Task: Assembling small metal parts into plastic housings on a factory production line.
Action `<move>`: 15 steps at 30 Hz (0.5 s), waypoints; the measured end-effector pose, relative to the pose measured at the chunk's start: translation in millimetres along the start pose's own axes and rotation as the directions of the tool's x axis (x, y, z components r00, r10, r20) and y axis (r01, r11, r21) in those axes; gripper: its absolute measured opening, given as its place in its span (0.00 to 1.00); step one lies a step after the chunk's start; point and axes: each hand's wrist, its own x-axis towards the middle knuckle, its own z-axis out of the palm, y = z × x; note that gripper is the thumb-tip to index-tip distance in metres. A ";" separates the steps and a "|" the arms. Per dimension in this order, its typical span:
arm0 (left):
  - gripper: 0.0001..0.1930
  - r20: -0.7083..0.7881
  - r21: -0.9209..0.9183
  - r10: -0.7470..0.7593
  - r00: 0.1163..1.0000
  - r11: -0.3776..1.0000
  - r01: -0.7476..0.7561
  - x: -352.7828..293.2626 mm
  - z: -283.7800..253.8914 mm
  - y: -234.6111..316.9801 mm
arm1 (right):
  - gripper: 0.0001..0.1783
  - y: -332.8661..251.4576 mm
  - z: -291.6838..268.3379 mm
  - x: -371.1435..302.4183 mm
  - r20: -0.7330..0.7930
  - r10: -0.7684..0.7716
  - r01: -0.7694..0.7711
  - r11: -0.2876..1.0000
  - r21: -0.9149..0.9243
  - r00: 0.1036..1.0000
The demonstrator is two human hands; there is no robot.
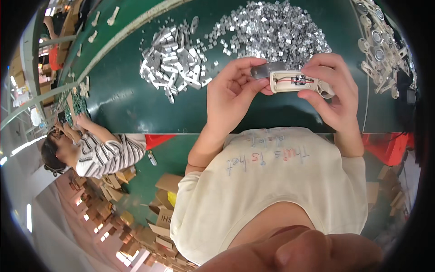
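Observation:
My left hand pinches the left end of a small white oblong plastic housing. By its fingertips is a smooth dark grey rounded piece at the housing's upper left; whether the two are joined I cannot tell. The housing's open side faces up, showing thin red and black wires and a small dark part inside. My right hand is closed round the housing's right end, where a whitish ring-shaped part shows below the fingers. Both hands are above the green table, near its front edge.
Beyond my hands lies a large heap of small silvery metal pieces. Left of it is a pile of longer silvery pieces. White plastic parts with round ends line the right. A person in a striped top works at the left.

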 end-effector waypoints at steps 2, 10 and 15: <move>0.15 -0.011 0.010 -0.015 1.000 1.000 0.015 -6.1 2.4 0.1 | 0.19 -0.4 7.2 -4.7 -0.076 -0.126 0.115 0.984 -0.133 0.989; 0.15 0.019 0.013 -0.015 1.000 1.000 0.015 -25.4 4.3 3.6 | 0.19 -9.9 18.0 -6.3 0.038 -0.155 0.159 0.967 -0.197 0.987; 0.15 0.014 0.030 -0.025 1.000 0.999 0.024 -31.4 2.7 6.1 | 0.18 -13.3 20.4 -5.1 0.059 -0.120 0.129 0.976 -0.178 0.991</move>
